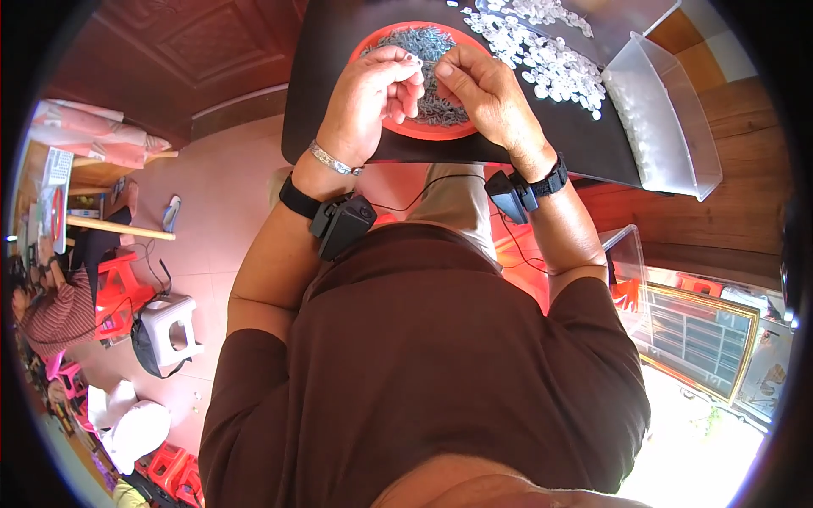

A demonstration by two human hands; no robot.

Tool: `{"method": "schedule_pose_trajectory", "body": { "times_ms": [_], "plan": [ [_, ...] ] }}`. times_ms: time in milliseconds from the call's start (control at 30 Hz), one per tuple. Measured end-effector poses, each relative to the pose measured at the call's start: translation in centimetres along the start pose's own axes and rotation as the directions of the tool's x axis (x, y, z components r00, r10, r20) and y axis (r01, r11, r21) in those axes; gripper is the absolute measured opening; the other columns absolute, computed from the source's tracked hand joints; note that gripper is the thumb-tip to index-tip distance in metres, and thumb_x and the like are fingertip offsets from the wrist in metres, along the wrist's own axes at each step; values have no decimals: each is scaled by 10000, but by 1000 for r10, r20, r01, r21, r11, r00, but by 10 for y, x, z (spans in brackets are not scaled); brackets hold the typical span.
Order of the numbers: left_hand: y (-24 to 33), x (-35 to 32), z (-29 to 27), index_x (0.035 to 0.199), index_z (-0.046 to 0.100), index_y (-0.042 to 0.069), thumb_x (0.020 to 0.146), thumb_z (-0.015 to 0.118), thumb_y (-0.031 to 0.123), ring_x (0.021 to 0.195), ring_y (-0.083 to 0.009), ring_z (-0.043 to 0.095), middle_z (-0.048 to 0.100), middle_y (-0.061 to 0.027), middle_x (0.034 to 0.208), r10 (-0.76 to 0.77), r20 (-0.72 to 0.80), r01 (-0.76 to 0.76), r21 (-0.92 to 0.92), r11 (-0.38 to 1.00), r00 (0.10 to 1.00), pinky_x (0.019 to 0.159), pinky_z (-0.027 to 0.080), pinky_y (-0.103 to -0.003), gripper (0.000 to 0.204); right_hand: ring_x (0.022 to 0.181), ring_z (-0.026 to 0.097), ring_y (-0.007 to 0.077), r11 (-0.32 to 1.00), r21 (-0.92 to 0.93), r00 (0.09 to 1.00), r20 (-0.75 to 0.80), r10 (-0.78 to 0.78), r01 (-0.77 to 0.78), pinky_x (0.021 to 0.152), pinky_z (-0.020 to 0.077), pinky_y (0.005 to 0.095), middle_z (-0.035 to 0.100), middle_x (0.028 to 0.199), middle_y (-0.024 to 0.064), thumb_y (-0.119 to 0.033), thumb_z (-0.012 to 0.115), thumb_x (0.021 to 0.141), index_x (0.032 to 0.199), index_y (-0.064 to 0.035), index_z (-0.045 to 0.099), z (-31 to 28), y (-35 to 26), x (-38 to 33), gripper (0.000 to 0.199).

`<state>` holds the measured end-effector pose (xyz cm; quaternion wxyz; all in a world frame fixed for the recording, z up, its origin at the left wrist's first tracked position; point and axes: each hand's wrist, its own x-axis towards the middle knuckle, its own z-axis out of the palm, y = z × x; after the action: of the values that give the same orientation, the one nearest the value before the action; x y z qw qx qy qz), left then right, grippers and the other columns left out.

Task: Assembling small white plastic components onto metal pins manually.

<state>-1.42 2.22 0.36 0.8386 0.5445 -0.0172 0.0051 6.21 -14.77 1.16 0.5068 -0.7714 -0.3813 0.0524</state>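
Over a red round tray heaped with small grey screw-like pieces, my two hands meet close together. My left hand pinches a small whitish clear piece between thumb and forefinger, its other fingers curled loosely. Thumb and forefinger of my right hand are pressed together just beside that piece. Whatever they grip is too small to make out. To the right of the tray, many small clear plastic pieces lie in a loose pile on the black table.
A clear plastic bin with whitish contents stands at the table's right edge. Black devices are strapped to both my wrists, joined by a thin cable. At far left, a person in a striped top sits near red stools and a white stool.
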Motion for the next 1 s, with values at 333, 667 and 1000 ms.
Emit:
{"method": "schedule_pose_trajectory", "body": {
  "times_ms": [333,667,1000],
  "plan": [
    [-9,3,2,859,613,3,875,549,195,659,-98,564,587,-29,757,101,29,-105,372,922,994,564,415,-209,203,653,616,146,1000,2,999,32,24,-24,601,477,289,633,692,74,-194,546,913,884,-13,605,4,-2,-3,193],
    [-13,1,-2,813,570,18,890,477,174,611,-117,534,580,-45,738,50,-14,-51,-46,998,999,537,388,-221,197,647,545,77,993,112,998,44,33,-38,592,445,244,612,711,24,-123,590,882,917,-14,608,7,-1,-5,116],
    [0,-8,-2,808,580,28,901,489,170,593,-91,537,581,-26,732,113,-82,-96,188,977,990,533,392,-198,192,647,532,66,869,454,980,78,183,-199,631,452,209,604,737,3,-235,559,941,911,-41,625,-3,-5,-5,207]
  ]
}}
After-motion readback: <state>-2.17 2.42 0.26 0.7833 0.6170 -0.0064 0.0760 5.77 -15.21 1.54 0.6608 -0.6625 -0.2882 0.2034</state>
